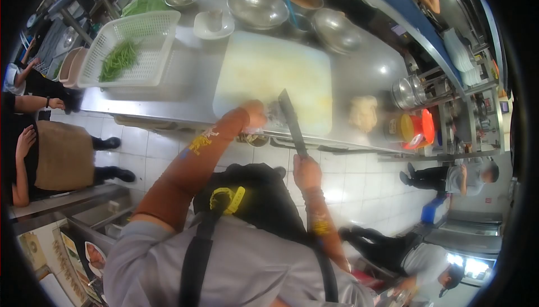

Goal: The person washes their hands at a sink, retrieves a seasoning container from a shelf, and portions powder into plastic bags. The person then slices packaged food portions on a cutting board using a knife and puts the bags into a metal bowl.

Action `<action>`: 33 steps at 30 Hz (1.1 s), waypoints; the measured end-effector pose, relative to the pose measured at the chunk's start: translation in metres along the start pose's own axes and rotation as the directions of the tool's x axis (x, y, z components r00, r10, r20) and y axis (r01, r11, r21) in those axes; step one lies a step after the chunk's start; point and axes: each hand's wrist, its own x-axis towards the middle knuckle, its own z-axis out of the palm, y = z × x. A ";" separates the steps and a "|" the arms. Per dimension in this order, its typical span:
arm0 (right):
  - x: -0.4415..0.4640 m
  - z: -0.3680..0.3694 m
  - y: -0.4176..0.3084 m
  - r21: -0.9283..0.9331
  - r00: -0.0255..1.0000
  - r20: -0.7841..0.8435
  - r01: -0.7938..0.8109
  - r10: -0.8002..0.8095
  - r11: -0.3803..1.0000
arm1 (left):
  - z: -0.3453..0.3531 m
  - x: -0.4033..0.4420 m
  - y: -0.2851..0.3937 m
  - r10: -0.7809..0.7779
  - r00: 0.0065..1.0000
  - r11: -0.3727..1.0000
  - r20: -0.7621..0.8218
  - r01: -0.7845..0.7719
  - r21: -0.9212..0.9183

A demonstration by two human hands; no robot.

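Observation:
My right hand (307, 173) is wrapped round the handle of a kitchen knife (293, 123). Its broad dark blade points away from me over the near part of a white cutting board (275, 71). At the board's near edge, my left hand (254, 114) is closed, its fingers curled and somewhat blurred. Beside those fingers, left of the blade, is a small greyish, shiny thing (274, 115) too blurred to name. Whether the left hand grips it, I cannot tell.
A white plastic basket (163, 54) holding green vegetables (120, 60) stands left on the steel counter. Metal bowls (258, 8) line the back. A crumpled beige cloth-like thing (363, 113) and a red container (421, 129) lie right. Other people stand on both sides.

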 end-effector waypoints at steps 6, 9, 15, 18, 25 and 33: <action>-0.002 -0.005 -0.001 0.054 0.997 -0.071 -0.021 0.025 0.998 | -0.002 -0.004 0.004 -0.025 0.999 0.998 0.028 0.027 -0.050; 0.004 0.000 0.010 0.021 1.000 0.003 -0.026 0.026 0.999 | 0.002 0.000 0.000 -0.041 0.999 0.997 0.011 0.041 -0.071; 0.000 -0.009 0.006 0.056 0.996 -0.058 -0.069 0.073 0.996 | 0.003 -0.001 0.000 -0.015 1.000 0.999 0.003 0.015 -0.039; 0.005 -0.006 0.017 0.005 0.996 0.017 -0.087 0.087 0.996 | 0.003 0.000 -0.002 0.014 0.999 1.000 -0.030 -0.014 -0.026; 0.004 -0.010 0.016 0.029 0.992 0.009 -0.127 0.127 0.991 | 0.004 0.001 -0.005 0.039 0.999 0.996 -0.027 -0.041 -0.078; 0.000 -0.015 0.015 0.082 0.991 -0.071 -0.105 0.111 0.991 | -0.001 -0.003 0.002 -0.002 1.000 0.999 -0.008 0.001 -0.047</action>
